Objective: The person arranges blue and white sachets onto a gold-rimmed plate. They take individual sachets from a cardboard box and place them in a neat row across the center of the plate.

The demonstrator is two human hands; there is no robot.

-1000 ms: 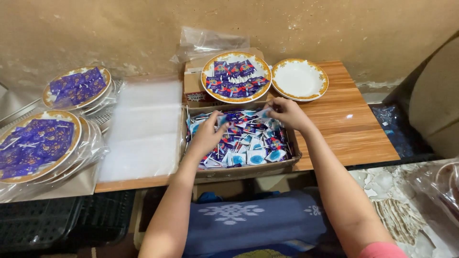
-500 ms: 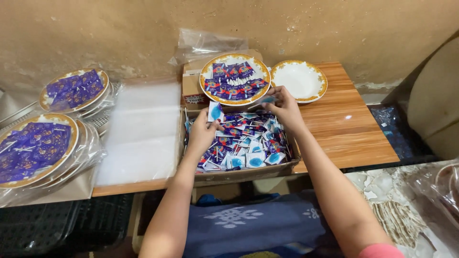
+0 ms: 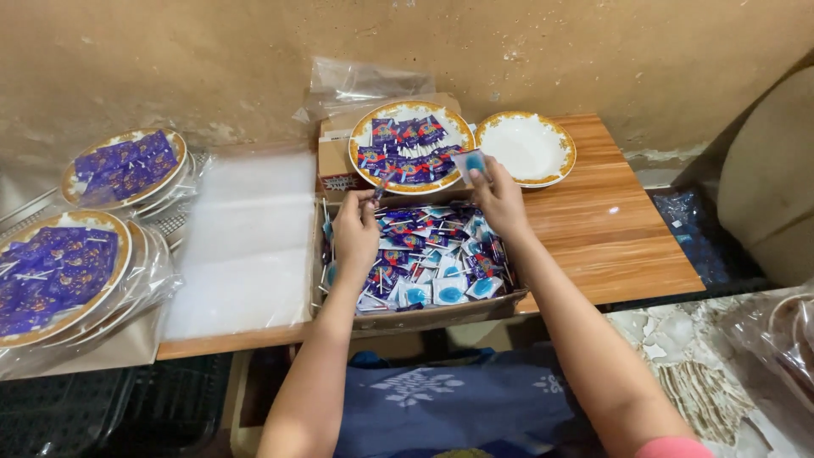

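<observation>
A shallow cardboard box (image 3: 424, 315) full of small blue and white wrapped lollipops (image 3: 441, 271) sits on a wooden table. My left hand (image 3: 356, 231) hovers over the box's left side and pinches a purple-wrapped lollipop by its stick. My right hand (image 3: 498, 197) is at the box's far right corner, lifting a light blue lollipop packet (image 3: 468, 163) toward the plates. Behind the box, a gold-rimmed plate (image 3: 412, 146) laid with purple lollipops rests on another carton. Beside it stands an empty white gold-rimmed plate (image 3: 527, 148).
A clear plastic sheet (image 3: 246, 237) covers the table's left half. Two stacks of bagged plates filled with purple lollipops (image 3: 59, 271) (image 3: 127, 165) lie at the left. A crumpled plastic bag (image 3: 356, 83) leans on the wall. Bare wood (image 3: 610, 246) shows at the right.
Both hands have risen out of the box with a lollipop each. The right hand moved toward the gap between the two plates, and the left now holds its piece by the stick.
</observation>
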